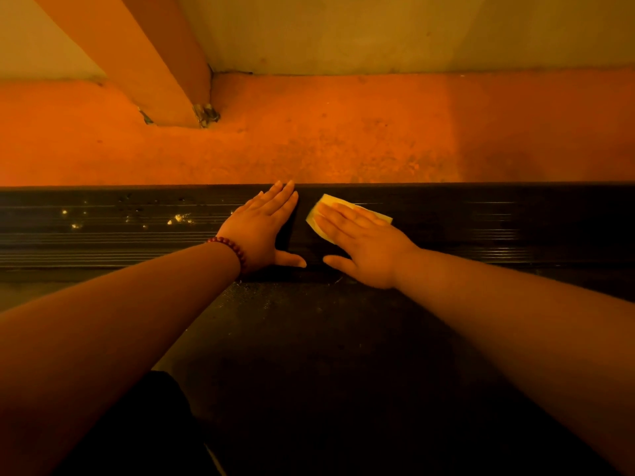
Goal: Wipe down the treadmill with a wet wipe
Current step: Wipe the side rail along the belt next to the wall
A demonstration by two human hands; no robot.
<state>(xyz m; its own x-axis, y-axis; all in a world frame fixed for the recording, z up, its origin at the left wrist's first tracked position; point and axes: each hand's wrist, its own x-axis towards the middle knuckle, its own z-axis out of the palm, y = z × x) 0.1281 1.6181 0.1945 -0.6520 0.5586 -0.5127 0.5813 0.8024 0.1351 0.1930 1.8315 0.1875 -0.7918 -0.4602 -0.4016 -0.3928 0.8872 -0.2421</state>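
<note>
Two hands down flat on the treadmill's side rail, the ribbed black strip running left to right between the belt and the orange floor.

Right hand: palm down, fingers straight and lying close together, thumb out toward the rail's near edge. It presses the wet wipe against the rail with no pinching or curling. The wipe lies about mid-length of the rail, toward its far edge, with corners showing past the fingertips and the knuckles.

Left hand: just beside the right, not touching it. It also lies flat with fingers together, their tips reaching the rail's far edge, and the thumb spread wide. It holds nothing (looks like a brace). Bead bracelet at the wrist.

Step in hand, as I judge it: wiping the side rail, somewhere mid-run. Rail to the right of the wipe shows no debris. Toward the left end there is a scatter of pale specks sitting on the ribs, so that stretch looks unwiped.

Next move calls for:
- sliding the wipe leftward along the ribs, with the pressure kept flat so the cloth does not bunch;
- shifting the left hand out of the path first, since it sits between the wipe and the specks;
- possibly refolding to a clean face (cannot tell how soiled the underside is).

The belt looks dull and dusty, and is probably yet to be done.
</note>
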